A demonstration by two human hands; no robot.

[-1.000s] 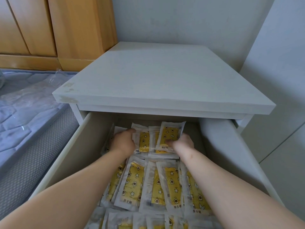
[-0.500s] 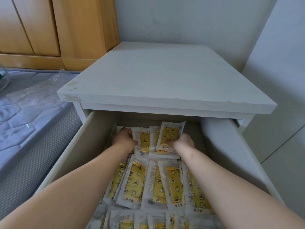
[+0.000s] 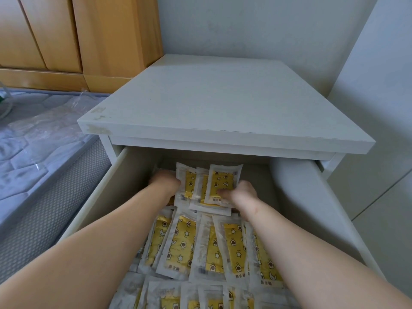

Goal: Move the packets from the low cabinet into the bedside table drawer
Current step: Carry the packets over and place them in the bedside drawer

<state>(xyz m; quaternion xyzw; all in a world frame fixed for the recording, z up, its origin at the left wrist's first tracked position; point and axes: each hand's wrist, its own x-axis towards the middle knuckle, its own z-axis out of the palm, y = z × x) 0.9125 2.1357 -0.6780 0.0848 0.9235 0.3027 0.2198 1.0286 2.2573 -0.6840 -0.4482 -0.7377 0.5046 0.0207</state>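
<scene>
The white bedside table [image 3: 223, 103] has its drawer [image 3: 124, 177] pulled out toward me. Several yellow-and-clear packets [image 3: 182, 244] with star prints lie in rows across the drawer floor. At the back of the drawer a small stack of packets [image 3: 220, 184] sits between my hands. My left hand [image 3: 166, 180] holds the stack's left edge, its fingers hidden behind the packets. My right hand [image 3: 242, 194] grips the right edge, thumb on top of the uppermost packet.
A bed with a quilted mattress [image 3: 33, 152] under clear plastic lies close on the left. Wooden wardrobe doors [image 3: 89, 36] stand behind it. A white wall panel [image 3: 379, 108] runs along the right side of the table.
Both hands stay at the stack in the back of the drawer, nearly still. The view has shifted slightly, showing more of the wardrobe.
</scene>
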